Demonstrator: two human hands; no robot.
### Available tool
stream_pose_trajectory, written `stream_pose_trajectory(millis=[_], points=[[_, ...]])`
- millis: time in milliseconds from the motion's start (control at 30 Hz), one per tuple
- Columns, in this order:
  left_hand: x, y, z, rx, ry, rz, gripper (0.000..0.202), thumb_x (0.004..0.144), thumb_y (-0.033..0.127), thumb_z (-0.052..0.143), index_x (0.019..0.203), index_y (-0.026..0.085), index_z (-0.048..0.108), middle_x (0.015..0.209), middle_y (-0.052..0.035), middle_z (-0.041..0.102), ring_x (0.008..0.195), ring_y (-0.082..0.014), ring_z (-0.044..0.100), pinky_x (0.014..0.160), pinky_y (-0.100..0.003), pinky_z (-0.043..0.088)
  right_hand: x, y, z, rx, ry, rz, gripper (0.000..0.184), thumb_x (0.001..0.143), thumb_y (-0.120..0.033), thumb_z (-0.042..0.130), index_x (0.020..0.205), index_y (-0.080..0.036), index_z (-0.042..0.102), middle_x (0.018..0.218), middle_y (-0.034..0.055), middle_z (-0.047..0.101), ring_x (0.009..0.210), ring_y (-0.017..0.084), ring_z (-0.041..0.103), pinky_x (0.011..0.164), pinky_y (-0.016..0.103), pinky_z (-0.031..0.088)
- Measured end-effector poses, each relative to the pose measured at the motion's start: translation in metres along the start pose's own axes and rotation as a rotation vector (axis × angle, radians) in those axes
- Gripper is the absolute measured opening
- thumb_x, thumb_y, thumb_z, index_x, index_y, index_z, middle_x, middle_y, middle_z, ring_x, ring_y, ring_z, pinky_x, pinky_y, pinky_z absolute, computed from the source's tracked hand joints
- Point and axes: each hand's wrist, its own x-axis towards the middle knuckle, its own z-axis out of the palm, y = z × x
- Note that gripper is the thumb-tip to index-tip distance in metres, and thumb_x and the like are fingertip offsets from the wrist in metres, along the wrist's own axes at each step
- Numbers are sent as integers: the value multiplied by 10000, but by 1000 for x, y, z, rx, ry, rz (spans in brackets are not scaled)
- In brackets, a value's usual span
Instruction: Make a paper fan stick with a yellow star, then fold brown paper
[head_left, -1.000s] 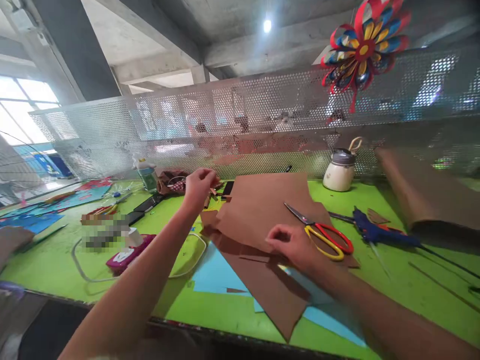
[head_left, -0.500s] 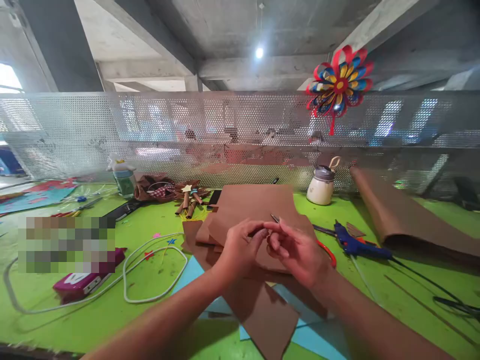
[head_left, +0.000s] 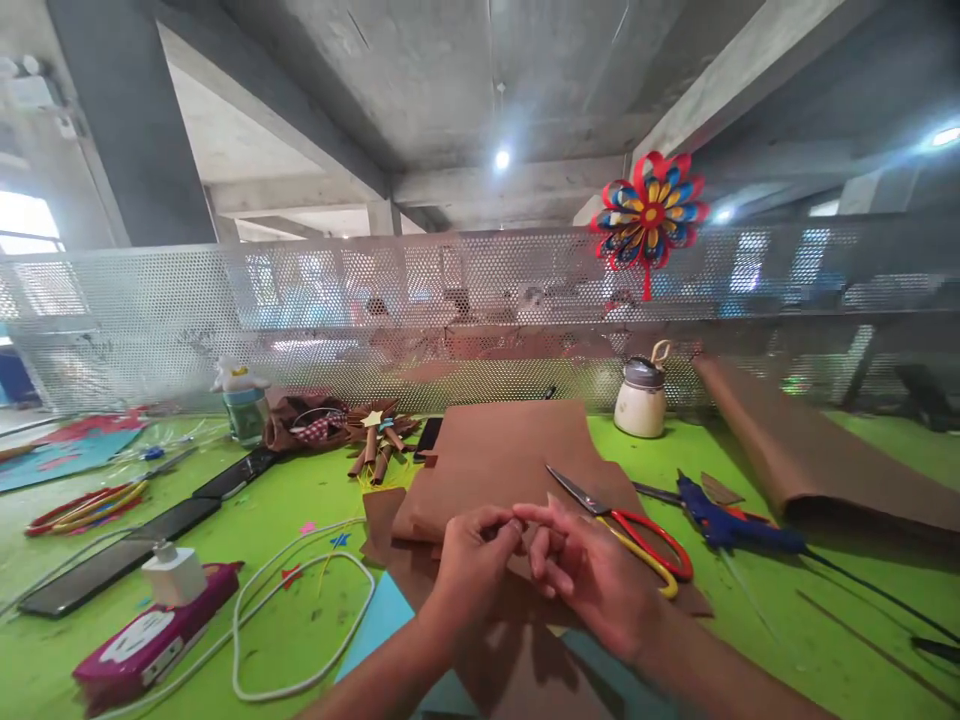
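Observation:
My left hand (head_left: 480, 560) and my right hand (head_left: 592, 570) meet above a pile of brown paper (head_left: 517, 450). The left thumb and fingers are pinched together at the right index fingertip; anything between them is too small to make out. My right hand has its index finger stretched toward the left one, the others loosely bent and apart, with nothing visible in them. Beside the right hand, on the brown paper, lie scissors (head_left: 600, 505) with red and yellow handles. Light blue paper (head_left: 379, 620) shows from under the brown sheets.
To the right are a blue glue gun (head_left: 731, 515) with its cord and a large folded brown sheet (head_left: 817, 450). A cream jar (head_left: 640, 405) stands behind. At left lie a purple power strip (head_left: 157, 635), a white cable (head_left: 236, 640), phone (head_left: 120, 555) and more scissors (head_left: 90, 508).
The view has tilted up, so everything sits lower in the picture. More of the red and yellow scissors shows beside my right hand. Both hands stay together at the fingertips.

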Motion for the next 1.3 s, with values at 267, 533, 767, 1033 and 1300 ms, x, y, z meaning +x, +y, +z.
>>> stream_pose_trajectory(millis=[267, 533, 767, 1033, 1300], points=[[3, -5, 0, 50, -89, -68, 167, 608, 235, 477, 481, 171, 564, 471, -8, 534, 497, -131, 467, 497, -243, 324, 21, -8, -29, -582, 231, -209, 312, 660, -410, 687, 556, -145, 560, 538, -15, 510, 544, 100, 425, 562, 248, 337], [17, -28, -10, 301, -94, -50, 351, 728, 384, 463, 471, 155, 528, 399, 4, 461, 402, -109, 431, 414, -223, 275, 27, -1, -37, -1050, 211, -328, 160, 692, -320, 602, 658, -170, 556, 533, -37, 499, 507, 105, 433, 494, 228, 328], [31, -48, -14, -169, -1, 50, 261, 611, 205, 512, 835, 122, 617, 679, -31, 604, 634, -142, 596, 560, -252, 488, 26, 8, -37, -1311, 158, -478, 309, 824, -362, 470, 629, -153, 586, 569, -4, 543, 577, 122, 479, 573, 246, 363], [32, -45, -26, -62, 20, -7, 282, 749, 337, 536, 878, 99, 615, 672, -74, 643, 534, -167, 634, 511, -276, 510, 16, 7, -48, -1569, -210, -267, 526, 704, -392, 648, 1177, -174, 576, 1187, 116, 550, 1128, 269, 454, 966, 408, 354], [43, -38, -35, 90, 44, -60, 337, 809, 419, 471, 726, 111, 579, 589, -53, 621, 534, -143, 591, 515, -253, 481, -2, 5, -28, -1807, -370, -275, 389, 775, -330, 617, 1129, -176, 572, 1122, 127, 567, 1062, 266, 450, 914, 421, 374]])
